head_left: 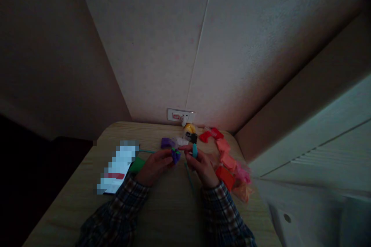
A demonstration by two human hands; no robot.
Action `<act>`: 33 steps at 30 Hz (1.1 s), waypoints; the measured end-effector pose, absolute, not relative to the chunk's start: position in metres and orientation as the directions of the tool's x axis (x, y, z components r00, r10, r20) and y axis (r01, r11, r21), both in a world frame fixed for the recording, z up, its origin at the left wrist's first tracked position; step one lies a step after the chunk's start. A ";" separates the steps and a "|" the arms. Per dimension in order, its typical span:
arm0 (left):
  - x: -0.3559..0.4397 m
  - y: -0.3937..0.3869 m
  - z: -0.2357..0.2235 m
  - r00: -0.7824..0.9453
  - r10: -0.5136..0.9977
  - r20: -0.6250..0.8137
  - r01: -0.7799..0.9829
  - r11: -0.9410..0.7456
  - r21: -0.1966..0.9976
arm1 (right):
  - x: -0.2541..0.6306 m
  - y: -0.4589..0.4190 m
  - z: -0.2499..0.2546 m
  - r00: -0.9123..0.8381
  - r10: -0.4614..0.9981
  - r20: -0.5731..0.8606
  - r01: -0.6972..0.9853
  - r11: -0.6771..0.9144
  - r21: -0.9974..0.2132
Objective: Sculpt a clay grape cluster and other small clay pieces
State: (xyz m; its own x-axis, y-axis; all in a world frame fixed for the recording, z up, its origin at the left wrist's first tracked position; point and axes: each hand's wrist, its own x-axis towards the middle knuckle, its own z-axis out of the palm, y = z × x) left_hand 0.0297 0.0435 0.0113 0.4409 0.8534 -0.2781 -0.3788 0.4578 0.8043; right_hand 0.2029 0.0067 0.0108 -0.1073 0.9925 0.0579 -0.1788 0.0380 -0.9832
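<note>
My left hand (155, 167) pinches a small purple clay-like figure (175, 156) with green pieces on its top. Close by on the right, my right hand (202, 165) is closed round a teal tool with a rounded end (195, 151). The index finger of that hand points at the green top; whether it touches is too small to tell. A green packet (137, 164) lies beside my left wrist. Between the hands, a thin teal stick (189, 176) rests on the wooden table (171, 208).
A lit phone (120, 168) lies at the left. Along the right edge are several red, orange and pink packets (228, 161). Purple (167, 142), black (191, 137) and yellow (189, 128) packets lie at the back, below a wall socket (176, 115) with a plug.
</note>
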 end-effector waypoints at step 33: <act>0.028 0.043 0.009 0.499 0.860 -0.103 -0.323 0.295 0.899 | 0.199 0.006 0.007 -0.061 0.998 -0.029 -0.319 -0.047 -0.946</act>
State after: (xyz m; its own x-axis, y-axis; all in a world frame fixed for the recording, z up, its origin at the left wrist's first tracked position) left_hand 0.0276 0.0434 0.0092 0.4993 0.8603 -0.1029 -0.3230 0.2950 0.8992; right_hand 0.1986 0.0060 0.0070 -0.0605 0.9978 -0.0286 -0.3194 -0.0465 -0.9465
